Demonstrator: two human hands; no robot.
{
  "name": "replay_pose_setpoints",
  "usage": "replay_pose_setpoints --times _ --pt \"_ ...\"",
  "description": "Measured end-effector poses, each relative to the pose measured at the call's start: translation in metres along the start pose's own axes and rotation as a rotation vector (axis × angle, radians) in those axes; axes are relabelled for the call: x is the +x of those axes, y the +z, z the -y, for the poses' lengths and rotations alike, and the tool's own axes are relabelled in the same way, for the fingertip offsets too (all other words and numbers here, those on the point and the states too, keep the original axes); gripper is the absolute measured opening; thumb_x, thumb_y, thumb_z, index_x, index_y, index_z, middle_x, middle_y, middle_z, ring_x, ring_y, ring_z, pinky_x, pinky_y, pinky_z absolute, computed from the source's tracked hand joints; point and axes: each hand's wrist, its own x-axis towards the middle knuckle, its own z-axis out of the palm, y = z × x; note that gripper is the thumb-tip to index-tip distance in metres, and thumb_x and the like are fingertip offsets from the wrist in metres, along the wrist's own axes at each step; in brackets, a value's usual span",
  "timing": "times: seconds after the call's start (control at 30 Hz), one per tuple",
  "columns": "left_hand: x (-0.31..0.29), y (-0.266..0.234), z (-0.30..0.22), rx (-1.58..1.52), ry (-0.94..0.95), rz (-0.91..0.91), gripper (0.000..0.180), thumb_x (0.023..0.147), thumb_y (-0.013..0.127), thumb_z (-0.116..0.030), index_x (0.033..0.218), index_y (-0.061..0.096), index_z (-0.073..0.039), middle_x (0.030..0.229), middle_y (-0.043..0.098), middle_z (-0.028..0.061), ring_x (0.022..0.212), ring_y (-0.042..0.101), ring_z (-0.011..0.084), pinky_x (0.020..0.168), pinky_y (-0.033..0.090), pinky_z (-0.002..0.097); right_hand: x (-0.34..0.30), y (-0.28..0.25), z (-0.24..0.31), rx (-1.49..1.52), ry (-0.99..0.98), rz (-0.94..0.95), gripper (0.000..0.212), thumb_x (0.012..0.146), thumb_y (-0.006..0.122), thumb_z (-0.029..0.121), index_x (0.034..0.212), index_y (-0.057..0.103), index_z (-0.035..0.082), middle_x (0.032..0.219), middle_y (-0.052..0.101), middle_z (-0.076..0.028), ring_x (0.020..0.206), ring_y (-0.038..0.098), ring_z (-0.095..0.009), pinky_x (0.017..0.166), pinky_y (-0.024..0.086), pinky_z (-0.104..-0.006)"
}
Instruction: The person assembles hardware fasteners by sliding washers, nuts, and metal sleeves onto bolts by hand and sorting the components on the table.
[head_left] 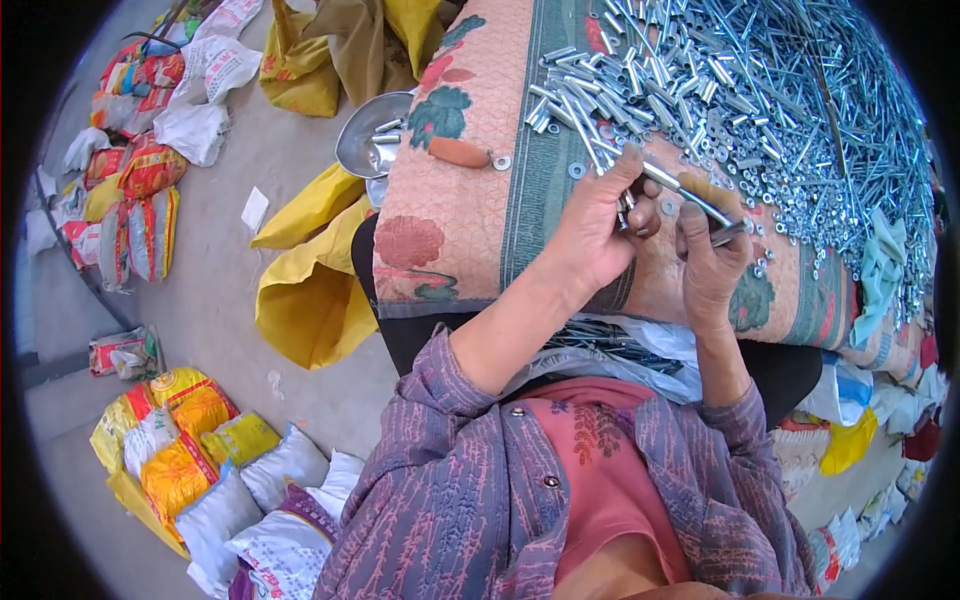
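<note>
My left hand (605, 225) is closed, with thumb and fingers pinching one end of a slim metal rod (707, 207). A shiny sleeve-like part (660, 178) sits at that end, and small metal pieces (625, 208) show among the curled fingers. My right hand (716, 255) grips the rod's other end, a tan cover on one finger. A second short metal piece (730, 235) shows by its fingertips. Both hands are above the patterned cloth (450, 210) of the work surface. Beyond them lie loose metal sleeves (650, 95) and a few flat washers (577, 170).
A big heap of long bolts (860, 110) and nuts (735, 160) covers the far right. An orange-brown handle-like piece (459, 152) lies left of the sleeves. A metal bowl (365, 135) stands at the cloth's left edge. Yellow sacks (315, 300) and filled bags (215, 500) lie on the floor.
</note>
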Motion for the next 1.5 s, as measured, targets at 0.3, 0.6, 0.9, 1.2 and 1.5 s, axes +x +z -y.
replay_pose_setpoints --times 0.3,0.6,0.9,1.2,1.5 --pt "-0.001 0.006 0.003 0.110 0.098 -0.051 0.027 0.085 0.063 -0.029 0.090 0.056 -0.003 0.075 0.056 0.0031 0.060 0.055 0.0133 0.059 0.047 0.0279 -0.001 -0.001 0.008 0.068 0.021 0.158 0.021 0.090 0.057 0.012 0.107 0.055 -0.001 0.074 0.059 -0.002 0.052 0.045 -0.003 0.044 0.033 -0.0145" --pt "-0.003 -0.004 -0.056 0.743 0.296 -0.192 0.010 0.083 0.058 -0.012 0.084 0.051 -0.006 0.069 0.052 0.0031 0.055 0.051 0.0119 0.049 0.041 0.0277 0.010 -0.015 -0.005 0.017 0.282 0.076 0.024 0.094 0.045 0.022 0.110 0.053 0.005 0.075 0.054 0.001 0.055 0.044 -0.002 0.048 0.035 -0.0148" --pt "0.034 -0.015 -0.079 2.480 0.917 -0.415 0.019 0.076 0.064 -0.019 0.092 0.056 -0.010 0.073 0.058 0.0129 0.074 0.061 0.0337 0.064 0.045 0.0454 0.020 -0.019 0.003 0.198 0.331 0.209 0.026 0.095 0.044 0.025 0.105 0.047 0.001 0.075 0.063 -0.011 0.056 0.060 -0.012 0.048 0.045 -0.0186" --pt "0.011 0.002 -0.055 0.427 -0.136 -0.014 0.018 0.089 0.055 -0.022 0.085 0.055 -0.005 0.057 0.044 -0.0005 0.038 0.030 0.0040 0.034 0.020 0.0172 0.014 -0.017 0.022 0.074 0.365 0.393 0.035 0.095 0.045 0.017 0.125 0.044 0.001 0.066 0.059 -0.005 0.040 0.039 0.000 0.038 0.028 -0.0131" --pt "0.007 -0.009 -0.039 0.142 -0.150 0.096 0.015 0.090 0.055 -0.020 0.083 0.050 -0.007 0.063 0.049 0.0014 0.039 0.032 0.0038 0.033 0.022 0.0158 0.006 -0.012 0.024 -0.096 0.376 0.428 0.034 0.090 0.049 0.015 0.123 0.050 0.005 0.060 0.057 0.000 0.044 0.043 -0.002 0.040 0.033 -0.0171"
